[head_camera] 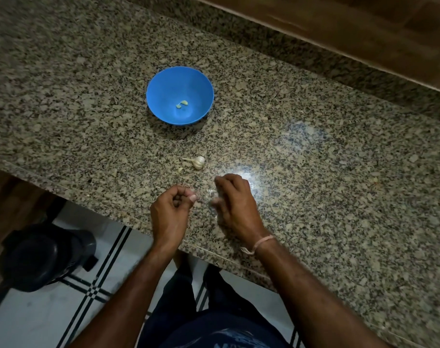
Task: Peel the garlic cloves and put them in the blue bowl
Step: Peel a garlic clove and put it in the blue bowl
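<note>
The blue bowl [163, 81] stands on the granite counter and holds two peeled garlic pieces [182, 104]. A garlic bulb [198, 162] lies nearer to me, with a loose clove [180, 170] beside it. My left hand [170, 214] hovers at the counter's front edge. Its fingers and thumb are curled tightly together round something small, which is mostly hidden. My right hand [236, 207] is blurred just to the right of it. Its finger and thumb are apart over pale scraps of garlic skin [212, 193] on the counter.
The granite counter [314, 172] stretches wide to the right, with a bright light reflection on it. A wooden ledge [364, 33] borders its far side. A dark bin [38, 254] stands on the tiled floor below on the left.
</note>
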Demonstrator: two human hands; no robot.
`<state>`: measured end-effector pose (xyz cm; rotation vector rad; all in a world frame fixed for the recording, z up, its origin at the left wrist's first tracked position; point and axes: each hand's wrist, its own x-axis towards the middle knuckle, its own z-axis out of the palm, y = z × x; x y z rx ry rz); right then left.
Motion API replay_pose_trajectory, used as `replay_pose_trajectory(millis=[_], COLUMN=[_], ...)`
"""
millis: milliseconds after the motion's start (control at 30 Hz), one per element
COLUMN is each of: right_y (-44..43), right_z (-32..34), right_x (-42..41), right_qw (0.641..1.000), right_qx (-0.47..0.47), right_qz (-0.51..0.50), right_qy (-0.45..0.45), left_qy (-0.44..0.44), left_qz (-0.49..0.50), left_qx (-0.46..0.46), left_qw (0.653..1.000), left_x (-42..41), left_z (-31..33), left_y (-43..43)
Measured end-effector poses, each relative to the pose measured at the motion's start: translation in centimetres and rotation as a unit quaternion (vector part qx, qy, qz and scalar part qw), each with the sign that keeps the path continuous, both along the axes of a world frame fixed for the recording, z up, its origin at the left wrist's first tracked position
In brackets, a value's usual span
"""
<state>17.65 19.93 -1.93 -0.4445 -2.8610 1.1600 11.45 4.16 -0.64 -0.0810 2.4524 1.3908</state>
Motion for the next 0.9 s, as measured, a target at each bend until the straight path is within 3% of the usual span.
replay_pose_trajectory(millis=[133, 300, 767, 833, 900], right_y=[-1.4, -1.9, -2.0, -2.9, -4.0], right_z=[-0.4, -0.9, -1.0, -0.3, 0.5], right_x=[0.2, -0.3, -1.8, -0.8, 0.0], right_qw=[0.996, 0.997, 0.975, 0.982, 0.996], right_qx=[0.046, 0.026, 0.213, 0.174, 0.039], right_qz=[0.077, -0.021, 0.06, 0.047, -0.044], right_qy=[0.001, 0.066, -0.005, -0.05, -0.065], left_qy=[-0.004, -0.009, 0.0, -0.005, -0.011], left_qz=[-0.002, 0.006, -0.004, 0.003, 0.009], left_qx=[0.001, 0.002, 0.012, 0.016, 0.027], left_qw=[1.0, 1.0, 1.0, 1.0, 1.0], left_x=[0.1, 0.1, 0.6, 0.8, 1.1], left_z=[-0.2, -0.2, 0.2, 0.3, 0.2], left_y=[-0.2, -0.5, -0.9, -1.3, -1.9])
